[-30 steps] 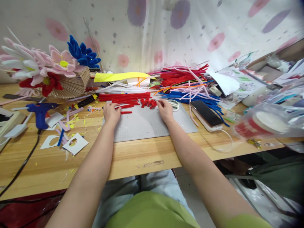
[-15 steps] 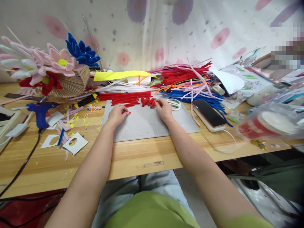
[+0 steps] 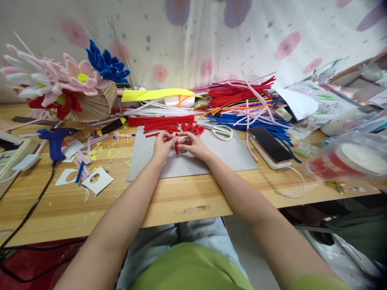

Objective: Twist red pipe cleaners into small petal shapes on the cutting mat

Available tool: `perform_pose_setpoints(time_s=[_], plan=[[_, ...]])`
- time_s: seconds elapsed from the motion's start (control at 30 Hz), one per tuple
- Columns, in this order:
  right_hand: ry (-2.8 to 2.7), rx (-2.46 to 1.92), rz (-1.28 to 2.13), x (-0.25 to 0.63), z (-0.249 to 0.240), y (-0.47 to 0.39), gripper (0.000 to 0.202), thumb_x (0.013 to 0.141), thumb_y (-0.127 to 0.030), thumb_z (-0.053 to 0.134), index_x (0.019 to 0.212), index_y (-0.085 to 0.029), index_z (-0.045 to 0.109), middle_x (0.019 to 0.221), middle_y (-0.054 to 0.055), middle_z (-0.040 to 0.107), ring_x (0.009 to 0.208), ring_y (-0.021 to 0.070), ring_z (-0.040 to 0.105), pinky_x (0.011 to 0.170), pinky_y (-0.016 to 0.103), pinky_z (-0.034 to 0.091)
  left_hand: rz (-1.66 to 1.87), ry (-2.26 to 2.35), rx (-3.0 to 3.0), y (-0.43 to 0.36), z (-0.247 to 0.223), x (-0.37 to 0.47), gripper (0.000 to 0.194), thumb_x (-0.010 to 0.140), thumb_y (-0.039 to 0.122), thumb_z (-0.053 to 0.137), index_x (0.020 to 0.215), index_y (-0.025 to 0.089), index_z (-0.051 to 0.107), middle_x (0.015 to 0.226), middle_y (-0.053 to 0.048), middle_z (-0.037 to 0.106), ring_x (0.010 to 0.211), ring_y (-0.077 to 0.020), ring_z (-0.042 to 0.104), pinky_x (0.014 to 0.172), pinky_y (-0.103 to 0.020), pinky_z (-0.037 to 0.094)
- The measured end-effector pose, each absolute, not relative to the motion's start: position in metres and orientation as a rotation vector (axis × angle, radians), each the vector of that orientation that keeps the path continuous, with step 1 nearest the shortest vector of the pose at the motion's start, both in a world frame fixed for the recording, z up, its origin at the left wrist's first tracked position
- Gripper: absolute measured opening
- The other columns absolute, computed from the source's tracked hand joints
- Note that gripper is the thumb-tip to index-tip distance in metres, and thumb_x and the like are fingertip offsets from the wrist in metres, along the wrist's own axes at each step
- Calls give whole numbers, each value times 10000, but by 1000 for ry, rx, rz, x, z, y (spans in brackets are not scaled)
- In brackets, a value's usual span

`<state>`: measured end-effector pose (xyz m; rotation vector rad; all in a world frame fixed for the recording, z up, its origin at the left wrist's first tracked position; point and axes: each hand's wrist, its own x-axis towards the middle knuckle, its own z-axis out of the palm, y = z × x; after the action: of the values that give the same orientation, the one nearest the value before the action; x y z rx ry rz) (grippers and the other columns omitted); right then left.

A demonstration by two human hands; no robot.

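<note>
My left hand (image 3: 163,147) and my right hand (image 3: 194,146) meet over the grey cutting mat (image 3: 229,157). Between their fingertips is a short red pipe cleaner (image 3: 177,146), held upright, its lower end pointing toward me. My left fingers are closed on it, and my right thumb and fingers pinch it from the other side. Just behind my right hand lie several red looped pipe cleaner pieces (image 3: 196,129). Straight red pipe cleaners (image 3: 160,121) are stacked along the mat's back edge. White-handled scissors (image 3: 223,132) rest to the right of my right hand.
A blue glue gun (image 3: 56,143), paper scraps (image 3: 98,180) and fuzzy flowers (image 3: 80,76) occupy the left side. Bundles of coloured pipe cleaners (image 3: 242,94) lie behind the mat. On the right are a phone (image 3: 270,143) and a bagged red-and-white cup (image 3: 341,163).
Both hands have come together at the middle of the mat, where the red pipe cleaner now stands between them. My right hand has left the looped red pieces.
</note>
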<state>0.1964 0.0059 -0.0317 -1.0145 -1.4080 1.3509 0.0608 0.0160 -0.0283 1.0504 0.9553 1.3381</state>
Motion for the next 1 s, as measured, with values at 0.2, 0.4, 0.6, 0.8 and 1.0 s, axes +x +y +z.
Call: perform_pose_setpoints(time_s=[0.2, 0.4, 0.6, 0.8, 1.0], plan=[[-1355, -991, 1423, 198, -36, 10, 479, 594, -217, 676, 1021, -188, 462, 579, -81, 596, 521, 83, 553, 571, 230, 467, 1265, 893, 1124, 20, -31, 62, 425, 521, 253, 770, 690, 187, 386, 658, 59, 569, 606, -66, 545, 609, -209, 431], [-1361, -956, 1517, 202, -32, 8, 440, 603, -189, 646, 1009, -188, 477, 614, -71, 599, 541, 86, 566, 564, 230, 479, 1136, 936, 1185, 25, -29, 53, 436, 493, 255, 800, 697, 176, 422, 646, 53, 578, 556, -68, 538, 525, -192, 401], [-1400, -1007, 1430, 202, -26, 6, 345, 651, -206, 576, 993, -174, 540, 557, -89, 481, 504, 65, 498, 543, 214, 473, 1000, 868, 1284, 27, -27, 45, 392, 531, 188, 762, 804, 163, 483, 724, 14, 623, 571, -63, 547, 531, -187, 391], [-1322, -997, 1452, 205, -24, 5, 380, 649, -189, 555, 1029, -177, 549, 513, -101, 419, 450, 55, 404, 519, 220, 476, 934, 834, 1449, 31, -32, 43, 438, 549, 64, 653, 920, 187, 455, 796, 26, 604, 525, -30, 491, 495, -167, 353], [-1206, -980, 1537, 209, -23, 6, 317, 657, -186, 557, 974, -178, 575, 489, -91, 417, 440, 51, 359, 527, 224, 476, 1033, 895, 1600, 31, -33, 46, 402, 586, 86, 636, 939, 190, 475, 846, 17, 578, 545, -32, 472, 530, -184, 376]])
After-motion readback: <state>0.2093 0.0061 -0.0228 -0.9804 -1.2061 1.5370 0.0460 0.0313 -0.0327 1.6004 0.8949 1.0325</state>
